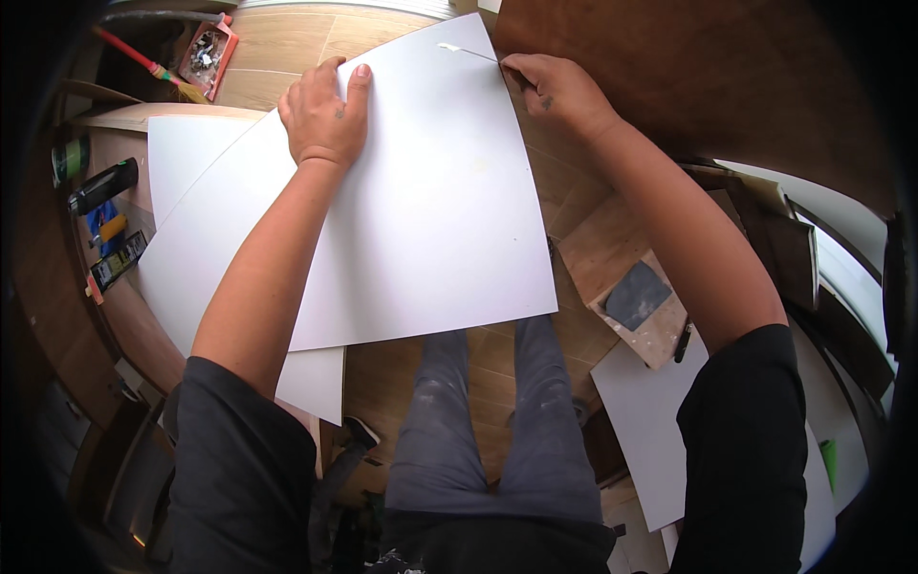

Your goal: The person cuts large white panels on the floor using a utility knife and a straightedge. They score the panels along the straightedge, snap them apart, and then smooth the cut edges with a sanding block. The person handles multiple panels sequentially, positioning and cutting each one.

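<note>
A large white sheet (421,220) filled the middle of the frame, overlapping a second white sheet (191,163) that showed at centre left and lower left. Beneath them ran a wooden floor (287,43) in the upper part of the frame. My left hand (325,115) lay flat and open, palm down, on the upper part of the big sheet. My right hand (555,91), at upper centre right, was closed around a thin blade (478,55) whose tip met the sheet's upper right edge. A wooden block with a grey patch (636,297) sat at centre right. A black tube (103,185) lay at far left.
</note>
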The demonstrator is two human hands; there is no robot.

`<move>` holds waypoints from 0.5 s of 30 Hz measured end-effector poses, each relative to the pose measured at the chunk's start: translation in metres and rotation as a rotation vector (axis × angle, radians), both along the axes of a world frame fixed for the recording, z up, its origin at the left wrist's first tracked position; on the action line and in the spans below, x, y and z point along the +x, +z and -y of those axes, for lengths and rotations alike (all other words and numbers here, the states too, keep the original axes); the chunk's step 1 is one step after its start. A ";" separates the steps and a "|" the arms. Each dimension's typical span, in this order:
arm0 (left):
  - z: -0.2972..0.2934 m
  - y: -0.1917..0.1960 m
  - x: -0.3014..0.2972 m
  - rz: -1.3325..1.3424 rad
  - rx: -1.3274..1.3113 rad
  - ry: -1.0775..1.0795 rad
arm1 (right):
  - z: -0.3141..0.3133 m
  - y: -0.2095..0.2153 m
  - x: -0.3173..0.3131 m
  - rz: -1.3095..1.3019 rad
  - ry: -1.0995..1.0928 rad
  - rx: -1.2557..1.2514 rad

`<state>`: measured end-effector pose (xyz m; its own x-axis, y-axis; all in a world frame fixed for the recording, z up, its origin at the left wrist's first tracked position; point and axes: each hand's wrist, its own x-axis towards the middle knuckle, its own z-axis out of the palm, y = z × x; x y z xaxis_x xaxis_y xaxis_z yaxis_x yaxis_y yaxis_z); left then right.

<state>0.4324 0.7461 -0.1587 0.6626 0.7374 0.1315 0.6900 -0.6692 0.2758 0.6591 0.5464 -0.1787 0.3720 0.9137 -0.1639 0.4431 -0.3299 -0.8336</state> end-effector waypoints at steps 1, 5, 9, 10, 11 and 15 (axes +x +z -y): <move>0.000 0.000 0.000 0.000 0.004 0.000 | 0.019 -0.002 -0.006 0.128 0.077 0.081; 0.000 0.007 -0.005 -0.030 -0.025 0.012 | 0.070 0.025 -0.019 0.301 0.459 -0.050; -0.001 0.005 -0.004 -0.084 -0.060 0.045 | 0.038 0.022 0.001 0.239 0.146 -0.013; -0.002 0.004 -0.002 -0.109 -0.079 0.054 | 0.019 0.017 0.011 0.254 0.090 0.003; -0.004 0.002 -0.003 -0.102 -0.078 0.053 | 0.001 0.016 0.014 0.239 0.059 0.006; -0.004 0.000 -0.003 -0.091 -0.093 0.048 | -0.046 0.014 0.023 0.222 0.049 -0.065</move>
<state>0.4292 0.7500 -0.1589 0.6323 0.7747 0.0021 0.7455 -0.6093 0.2700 0.6820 0.5921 -0.1652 0.3614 0.9215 -0.1420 0.6300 -0.3536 -0.6914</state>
